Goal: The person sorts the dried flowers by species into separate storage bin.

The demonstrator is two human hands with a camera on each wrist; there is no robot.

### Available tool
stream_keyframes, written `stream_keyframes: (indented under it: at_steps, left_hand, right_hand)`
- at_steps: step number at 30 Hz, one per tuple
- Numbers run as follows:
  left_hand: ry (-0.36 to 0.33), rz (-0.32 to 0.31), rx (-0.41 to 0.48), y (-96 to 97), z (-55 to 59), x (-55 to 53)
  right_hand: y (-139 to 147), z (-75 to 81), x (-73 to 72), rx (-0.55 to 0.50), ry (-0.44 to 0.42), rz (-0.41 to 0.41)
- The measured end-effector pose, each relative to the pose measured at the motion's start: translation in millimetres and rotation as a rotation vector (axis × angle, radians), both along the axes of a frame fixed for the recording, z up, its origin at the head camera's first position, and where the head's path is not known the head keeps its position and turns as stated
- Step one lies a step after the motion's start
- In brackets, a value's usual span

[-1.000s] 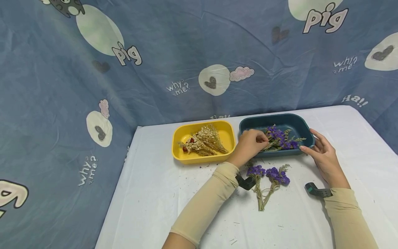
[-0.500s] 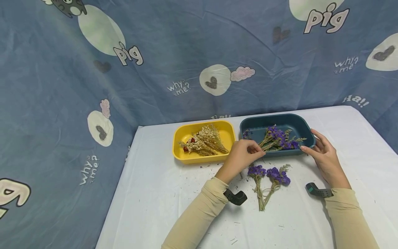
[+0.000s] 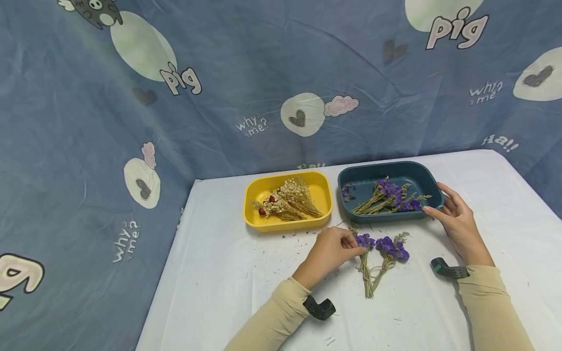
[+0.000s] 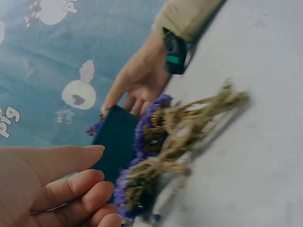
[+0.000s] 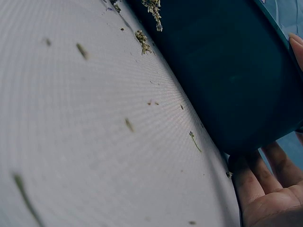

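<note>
My left hand [image 3: 329, 253] hovers beside two tied bunches of dried purple flowers, its fingers loosely bent. In the left wrist view no object shows between thumb and fingertips [image 4: 94, 175]. The left bunch [image 3: 367, 273] has its bloom partly behind those fingers; the right bunch [image 3: 392, 248] leans against it at the stems. My right hand [image 3: 458, 222] grips the right end of a dark teal tray [image 3: 364, 176], thumb at the front corner and fingers around the end. Inside the tray lie loose purple flower stems [image 3: 386, 195] and a small purple sprig [image 3: 348, 192].
To the left of the teal tray stands a yellow tray [image 3: 259, 226] holding dried cream flowers [image 3: 287, 197] with a few red blooms. Bits of stem and petal are scattered over the white tablecloth [image 3: 210, 273]. A blue printed cloth [image 3: 246, 73] hangs behind the table.
My left hand has drawn back from the teal tray, toward me and leftward, down to the left purple bunch. My right hand has stayed on the tray's end.
</note>
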State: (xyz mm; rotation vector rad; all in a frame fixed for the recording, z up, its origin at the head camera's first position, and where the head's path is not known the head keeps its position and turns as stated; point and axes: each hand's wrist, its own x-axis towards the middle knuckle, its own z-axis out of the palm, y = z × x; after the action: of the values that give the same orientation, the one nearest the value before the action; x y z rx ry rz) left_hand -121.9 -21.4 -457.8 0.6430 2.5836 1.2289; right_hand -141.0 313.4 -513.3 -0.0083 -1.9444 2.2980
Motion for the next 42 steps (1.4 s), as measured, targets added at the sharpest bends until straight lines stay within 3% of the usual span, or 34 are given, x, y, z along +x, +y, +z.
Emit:
stream_keyframes:
  at_steps: [4, 13, 22, 34, 42]
  left_hand:
    - [-0.029, 0.010, -0.008, -3.2, -9.9, 10.2]
    - [-0.001, 0.028, -0.044, -0.6, -24.9, 23.1]
    - [0.015, 0.088, -0.071, 5.0, -31.0, 25.1]
    - [0.040, 0.088, -0.123, 6.9, -31.5, 26.6]
    - [0.026, 0.097, -0.109, 4.2, -31.9, 24.9]
  right_hand:
    - [0, -0.6, -0.5, -0.008, 0.000, 0.001]
    - [1, -4.3, -0.3, -0.012, -0.015, 0.004]
    - [0, -2.9, -1.0, -0.031, -0.002, 0.014]
    - [0, -0.4, -1.0, -0.013, -0.001, -0.001]
    - [0, 0.0, -1.1, -0.018, -0.002, 0.005]
